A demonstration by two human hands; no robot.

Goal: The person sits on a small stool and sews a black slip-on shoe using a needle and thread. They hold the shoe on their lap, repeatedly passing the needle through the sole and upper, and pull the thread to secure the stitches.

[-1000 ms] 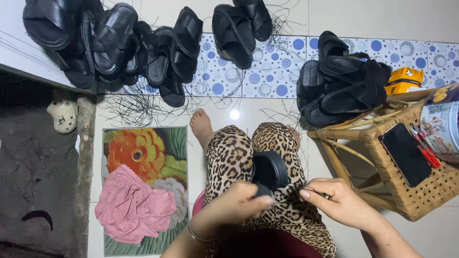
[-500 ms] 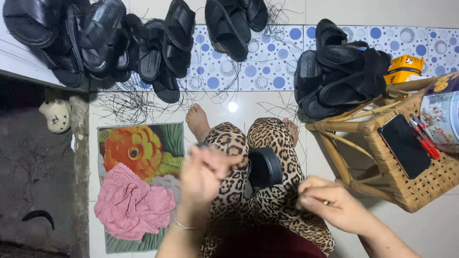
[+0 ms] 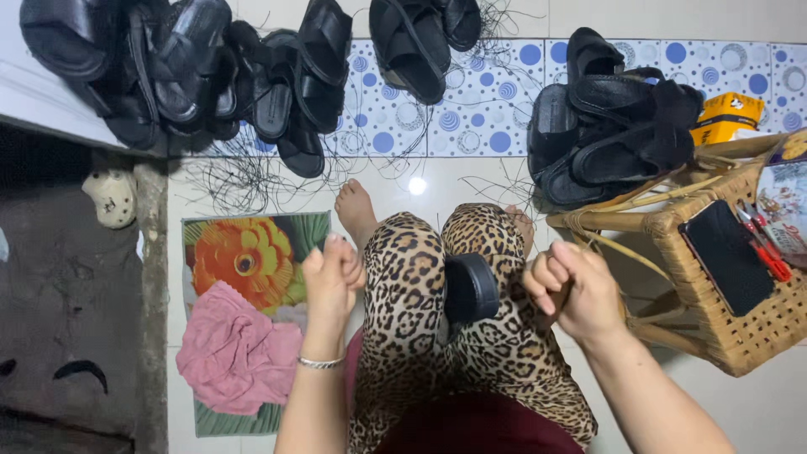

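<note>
A black sandal (image 3: 471, 288) stands wedged between my knees, which are in leopard-print trousers. My left hand (image 3: 332, 273), with a silver bracelet at the wrist, is raised to the left of the knees with its fingers pinched together. My right hand (image 3: 572, 290) is a closed fist to the right of the sandal, apart from it. I cannot make out anything held in either hand.
Several black sandals (image 3: 210, 76) lie in a heap at the top left, with more sandals (image 3: 614, 134) at the top right. Loose dark threads (image 3: 244, 176) litter the tiles. A wicker stool (image 3: 740, 328) carries a black phone (image 3: 727, 256) and red pens. A pink cloth (image 3: 235, 353) lies on a flowered mat.
Both hands have left the sandal and drawn apart, the left moving up and to the left, the right out to the right. The sandal stays between my knees.
</note>
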